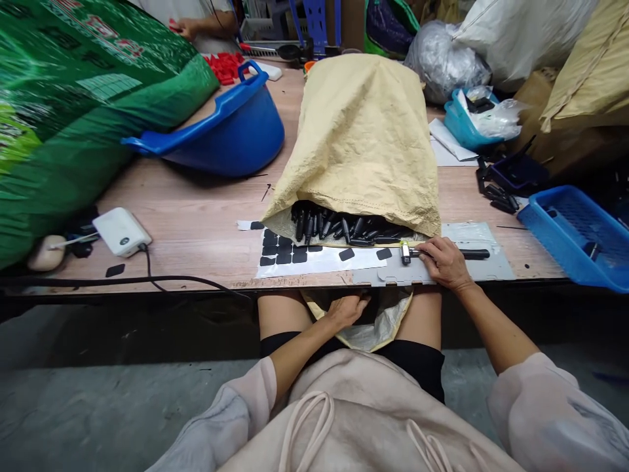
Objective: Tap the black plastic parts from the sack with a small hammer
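Note:
My right hand (445, 262) rests at the table's front edge, fingers closed on a long black tool (472, 254) with a small metal end (405, 252). It lies on a grey sheet (496, 269). My left hand (346, 309) is below the table edge, fingers curled on the mouth of a woven bag (373, 331) between my knees. In front, a tan woven sack (363, 137) lies open with several black parts (339, 226) spilling out. A white sheet (319, 261) carries several black pads (282, 250).
A blue basin (230, 128) and a big green sack (73, 111) stand at left. A white device (121, 231) with a cable lies near the front left. Blue baskets (574, 233) sit at right. Another person's hand (184, 27) and red pieces (225, 65) are at the back.

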Motion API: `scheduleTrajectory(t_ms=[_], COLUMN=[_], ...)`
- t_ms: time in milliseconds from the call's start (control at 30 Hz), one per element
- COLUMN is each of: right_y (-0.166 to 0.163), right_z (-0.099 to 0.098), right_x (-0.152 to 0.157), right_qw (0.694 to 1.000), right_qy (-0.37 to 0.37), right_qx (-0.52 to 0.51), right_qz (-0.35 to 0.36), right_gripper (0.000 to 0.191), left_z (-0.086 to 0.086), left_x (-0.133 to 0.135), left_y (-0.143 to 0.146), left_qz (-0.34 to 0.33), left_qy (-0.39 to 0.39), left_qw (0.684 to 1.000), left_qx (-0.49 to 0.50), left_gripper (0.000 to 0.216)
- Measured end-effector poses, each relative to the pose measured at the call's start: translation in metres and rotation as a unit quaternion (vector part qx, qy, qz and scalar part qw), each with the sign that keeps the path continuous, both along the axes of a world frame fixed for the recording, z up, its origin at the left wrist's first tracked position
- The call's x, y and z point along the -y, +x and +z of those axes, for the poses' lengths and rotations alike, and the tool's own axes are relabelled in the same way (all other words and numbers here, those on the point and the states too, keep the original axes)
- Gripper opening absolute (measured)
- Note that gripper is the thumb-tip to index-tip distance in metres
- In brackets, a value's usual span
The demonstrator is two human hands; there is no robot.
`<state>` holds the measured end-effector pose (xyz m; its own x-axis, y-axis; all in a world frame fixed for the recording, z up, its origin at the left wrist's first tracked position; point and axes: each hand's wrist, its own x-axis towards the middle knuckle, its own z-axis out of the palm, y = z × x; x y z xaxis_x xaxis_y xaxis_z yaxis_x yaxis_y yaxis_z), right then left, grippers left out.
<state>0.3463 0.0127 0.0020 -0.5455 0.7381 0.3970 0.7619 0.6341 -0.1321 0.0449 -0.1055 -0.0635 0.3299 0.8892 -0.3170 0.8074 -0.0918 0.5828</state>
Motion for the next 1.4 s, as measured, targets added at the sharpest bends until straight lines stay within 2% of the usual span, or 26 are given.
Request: scheduleTrajectory(t_ms=[67,133,200,267,300,367,433,533,667,800,867,933,1000,1067,1200,1400], right_y=[0.001,0.001,0.001,0.001,0.000,0.000,0.000,0.000,0.000,-0.001,-0.001,-0.001,0.000,0.000,-0.001,-0.003], right_z=[0.000,-0.001,-0.001,-0.001,-0.001,-0.001,-0.001,-0.001,0.000,0.000,0.000,-0.001,-0.002,-0.001,0.000,0.000], right_x=[0.000,0.000,0.000,-0.001,-0.001,-0.001,-0.001,-0.001,0.000,0.001,0.001,0.001,0.000,0.000,0.000,0.002], right_qw=[1.000,1.000,1.000,1.000,1.000,1.000,1.000,1.000,1.000,1.000,1.000,1.000,1.000,1.000,1.000,1.000], right_qy=[0.002,0.005,0.009,0.013,0.014,0.013,0.013,0.008,-0.001,-0.012,-0.018,-0.024,-0.026,-0.024,-0.015,-0.014], right_qx=[0.003,0.006,0.008,0.007,0.005,-0.001,-0.003,-0.003,-0.005,-0.003,-0.004,-0.007,-0.011,-0.011,-0.008,-0.009], right_qz=[-0.001,-0.001,0.000,0.001,0.002,0.005,0.006,0.004,-0.001,-0.009,-0.012,-0.012,-0.011,-0.010,-0.007,-0.014], right_gripper=[0.020,0.020,0.020,0.020,0.019,0.019,0.019,0.018,0.019,0.020,0.021,0.022,0.022,0.022,0.019,0.019], left_z=[0.017,0.036,0.055,0.070,0.075,0.082,0.085,0.084,0.082,0.086,0.088,0.088,0.084,0.078,0.065,0.059], left_x=[0.008,0.009,-0.004,-0.029,-0.045,-0.074,-0.096,-0.111,-0.108,-0.091,-0.079,-0.066,-0.058,-0.056,-0.063,-0.071], left_y=[-0.006,-0.017,-0.033,-0.052,-0.063,-0.080,-0.092,-0.097,-0.097,-0.097,-0.091,-0.078,-0.062,-0.048,-0.036,-0.039], left_qz=[-0.048,-0.050,0.041,0.190,0.252,0.330,0.368,0.386,0.388,0.371,0.301,0.194,0.105,0.058,0.034,0.065], left_qy=[0.074,0.191,0.298,0.354,0.369,0.374,0.346,0.284,0.255,0.324,0.370,0.387,0.372,0.347,0.305,0.276], left_qw=[0.995,0.974,0.945,0.911,0.892,0.867,0.863,0.875,0.881,0.869,0.879,0.900,0.920,0.934,0.949,0.951], left_qx=[0.052,0.110,0.128,0.097,0.069,0.017,-0.027,-0.075,-0.090,-0.046,0.003,0.049,0.069,0.064,0.065,0.127], left_gripper=[0.033,0.032,0.029,0.025,0.023,0.019,0.016,0.016,0.012,0.010,0.011,0.010,0.009,0.008,0.009,0.014])
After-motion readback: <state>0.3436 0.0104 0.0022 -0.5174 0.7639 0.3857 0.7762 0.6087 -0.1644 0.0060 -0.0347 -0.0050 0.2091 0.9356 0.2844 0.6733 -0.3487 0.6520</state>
